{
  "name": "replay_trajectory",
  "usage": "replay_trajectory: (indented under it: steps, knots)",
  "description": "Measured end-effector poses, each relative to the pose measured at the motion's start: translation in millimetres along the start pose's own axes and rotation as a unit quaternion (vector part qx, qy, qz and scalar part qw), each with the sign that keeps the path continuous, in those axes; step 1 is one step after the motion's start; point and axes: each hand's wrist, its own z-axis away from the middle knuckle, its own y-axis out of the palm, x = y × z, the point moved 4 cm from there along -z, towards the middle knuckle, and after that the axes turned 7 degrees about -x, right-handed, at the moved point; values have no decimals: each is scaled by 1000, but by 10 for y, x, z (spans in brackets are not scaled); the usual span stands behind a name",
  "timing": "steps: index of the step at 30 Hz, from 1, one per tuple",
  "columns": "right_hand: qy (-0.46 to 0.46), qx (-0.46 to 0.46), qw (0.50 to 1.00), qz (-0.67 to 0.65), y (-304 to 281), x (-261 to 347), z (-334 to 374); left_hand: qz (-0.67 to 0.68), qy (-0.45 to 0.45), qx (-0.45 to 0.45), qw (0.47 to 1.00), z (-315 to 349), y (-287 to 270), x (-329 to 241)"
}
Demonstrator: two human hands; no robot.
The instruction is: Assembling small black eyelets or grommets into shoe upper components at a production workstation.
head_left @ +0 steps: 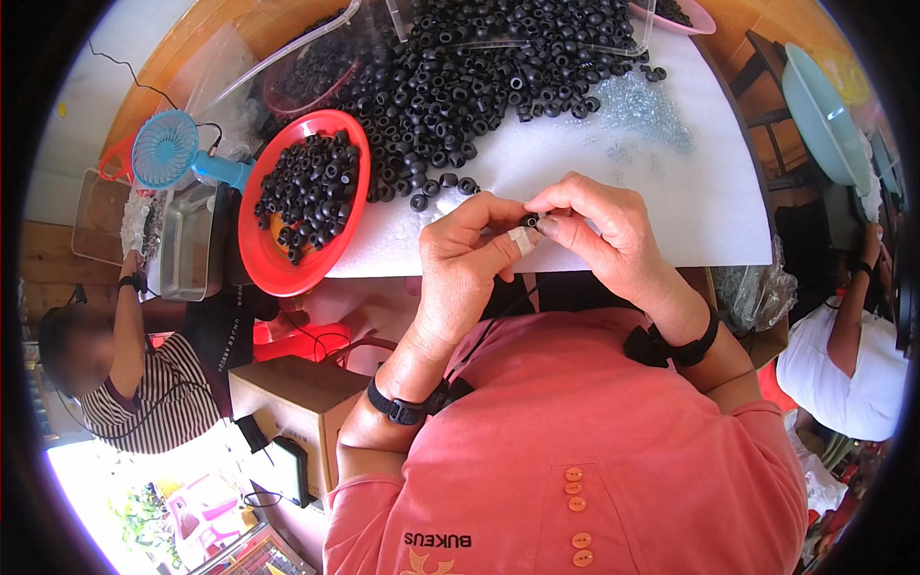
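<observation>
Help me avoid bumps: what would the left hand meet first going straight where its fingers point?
Probably the right hand, opposite it at the small black part; depth there is unclear.

I wear a coral-pink shirt (594, 422) | orange buttons (574, 489) | my wristbands (397, 411) are black | my finger tape (522, 240) is whitish | the piece (530, 221) I hold is black | heaped pieces (450, 96), black | plate (287, 282) is red | table (680, 211) is white | fan (165, 150) is blue | co-worker's top (158, 398) has dark-and-white stripes
</observation>
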Motion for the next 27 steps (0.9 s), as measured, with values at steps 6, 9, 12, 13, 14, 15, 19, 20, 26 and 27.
replay_trajectory:
  steps: [6, 9, 12, 13, 14, 15, 19, 20, 26, 27]
  knots:
    - [-1, 2, 1000, -2, -2, 4, 5, 6, 5, 1, 1000, 10, 4, -8]
    - [0, 1, 1000, -6, 4, -8, 9, 6, 9, 1, 1000, 8, 0, -2]
    - [-1, 5, 1000, -4, -4, -19, 7, 5, 12, 3, 1000, 3, -6, 5]
    - [-2, 8, 1000, -1, -5, -20, 7, 4, 14, 4, 1000, 2, -7, 5]
    - [-2, 8, 1000, -2, -2, -23, 7, 4, 14, 4, 1000, 3, -8, 7]
    - [-3, 5, 1000, -7, -2, -25, 8, 8, 15, 4, 1000, 4, -7, 6]
    - [0, 7, 1000, -11, 1, -35, 9, 12, 18, 6, 1000, 2, -12, 15]
    - [0, 7, 1000, -11, 1, -36, 10, 12, 18, 6, 1000, 3, -10, 15]
    - [4, 5, 1000, -14, -1, -46, 16, 11, 22, 8, 1000, 5, -7, 6]
    - [0, 2, 1000, -16, 2, -47, 16, 7, 25, 6, 1000, 6, -6, 4]
